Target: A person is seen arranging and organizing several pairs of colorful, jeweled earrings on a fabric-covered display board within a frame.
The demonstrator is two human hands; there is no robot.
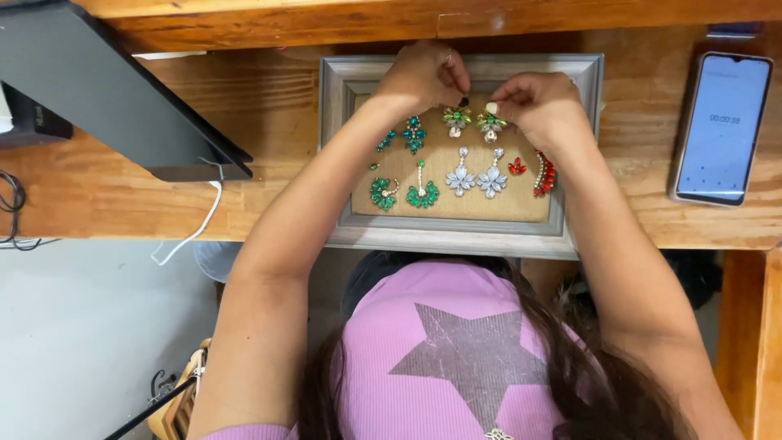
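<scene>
A grey picture frame (456, 238) with a burlap backing lies on the wooden table (269, 106). Several jewelled earrings are pinned on it: teal (414, 133), green (422, 194), silver-white (476, 178) and red (544, 175) pairs. My left hand (423, 77) is at the frame's top edge, its fingertips pinching the top of a green and gold earring (457, 120). My right hand (542, 106) pinches the matching green and gold earring (489, 125) just beside it. Both hands hide the frame's upper part.
A phone (721, 126) with a lit screen lies at the right of the table. A dark slanted panel (122, 98) stands at the left, with a white cable (195, 224) hanging below it. Black cables (12, 204) sit at the far left.
</scene>
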